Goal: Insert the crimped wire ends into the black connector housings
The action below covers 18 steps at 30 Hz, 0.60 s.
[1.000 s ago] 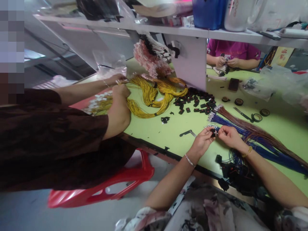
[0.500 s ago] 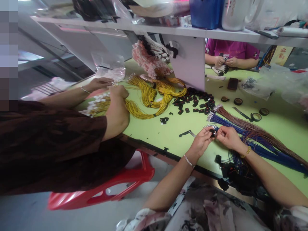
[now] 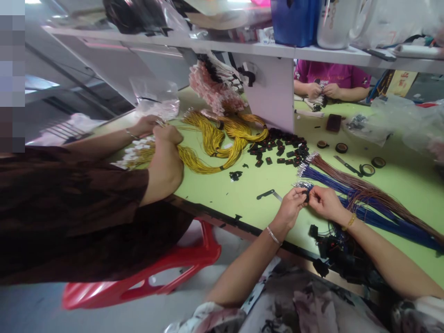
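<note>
My left hand point(image 3: 290, 206) and my right hand point(image 3: 323, 202) meet over the green table point(image 3: 236, 194), pinching a small black connector point(image 3: 306, 194) between their fingertips. My right hand also grips a wire end at that connector. Just behind lie a bundle of blue wires point(image 3: 350, 196) and a bundle of brown wires point(image 3: 360, 185), their metal tips pointing left. A heap of finished black connectors with wires point(image 3: 342, 252) hangs at the table's near edge under my right forearm.
Loose black connectors point(image 3: 282, 148) are scattered mid-table. A person in a dark brown sleeve point(image 3: 69, 208) at the left handles yellow wires point(image 3: 215, 143). Another person in pink point(image 3: 329, 76) works across the table. Tape rolls point(image 3: 367, 169), a red stool point(image 3: 145, 277) and a white shelf point(image 3: 243, 44) are nearby.
My hands have stayed together on the connector, shifting only slightly. The person at the left drew their far hand back along the yellow wires.
</note>
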Each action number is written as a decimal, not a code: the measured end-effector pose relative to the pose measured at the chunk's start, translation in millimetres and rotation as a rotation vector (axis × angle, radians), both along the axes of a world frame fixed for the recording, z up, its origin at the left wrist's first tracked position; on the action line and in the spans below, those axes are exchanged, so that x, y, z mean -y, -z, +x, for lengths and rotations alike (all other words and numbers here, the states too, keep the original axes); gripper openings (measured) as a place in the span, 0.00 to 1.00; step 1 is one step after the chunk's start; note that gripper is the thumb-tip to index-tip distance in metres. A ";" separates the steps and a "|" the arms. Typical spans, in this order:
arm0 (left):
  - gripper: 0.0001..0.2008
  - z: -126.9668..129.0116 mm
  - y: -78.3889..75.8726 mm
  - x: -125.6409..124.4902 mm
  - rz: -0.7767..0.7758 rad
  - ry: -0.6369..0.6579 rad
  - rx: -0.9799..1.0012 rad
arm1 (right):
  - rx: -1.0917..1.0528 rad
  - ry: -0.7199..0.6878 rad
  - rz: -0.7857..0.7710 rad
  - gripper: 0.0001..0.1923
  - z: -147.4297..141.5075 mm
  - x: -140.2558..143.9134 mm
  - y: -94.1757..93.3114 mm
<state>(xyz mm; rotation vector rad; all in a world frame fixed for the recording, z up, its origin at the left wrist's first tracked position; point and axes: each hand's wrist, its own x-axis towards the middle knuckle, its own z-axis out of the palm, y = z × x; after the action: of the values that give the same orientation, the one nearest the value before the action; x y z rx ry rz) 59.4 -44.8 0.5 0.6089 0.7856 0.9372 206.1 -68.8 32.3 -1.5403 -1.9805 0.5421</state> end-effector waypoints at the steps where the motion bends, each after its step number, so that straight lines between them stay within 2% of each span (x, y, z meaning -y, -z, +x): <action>1: 0.15 0.7 0.1 0.5 0.005 0.002 -0.013 | 0.008 -0.002 -0.008 0.06 0.6 -0.7 -0.1; 5: 0.16 1.6 -1.9 0.7 0.017 0.010 -0.028 | -0.048 -0.017 0.000 0.09 23.4 -26.1 -7.2; 7: 0.16 1.3 -3.0 -0.3 0.014 0.010 -0.030 | -0.042 0.147 0.043 0.10 45.4 -53.1 -9.3; 8: 0.16 1.1 -3.2 -0.8 0.012 0.014 -0.031 | 0.030 0.257 0.045 0.10 56.9 -68.3 -8.5; 10: 0.16 0.6 -2.8 -1.5 0.007 0.023 -0.033 | 0.182 0.429 -0.052 0.09 77.1 -96.6 -2.9; 11: 0.16 0.2 -2.2 -1.7 0.005 0.027 -0.033 | 0.222 0.458 -0.131 0.10 84.7 -108.0 1.3; 14: 0.16 -1.4 -0.3 -1.7 0.005 0.035 -0.033 | 0.261 0.462 -0.253 0.10 96.3 -126.1 12.8; 18: 0.17 -2.7 0.2 -1.1 0.010 0.041 -0.038 | 0.301 0.448 -0.206 0.10 97.9 -120.6 11.5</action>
<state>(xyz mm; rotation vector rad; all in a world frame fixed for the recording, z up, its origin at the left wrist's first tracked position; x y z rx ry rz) 56.7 -43.7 0.2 0.6511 0.7994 0.8946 304.0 51.8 20.8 -2.2258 -1.7356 0.3485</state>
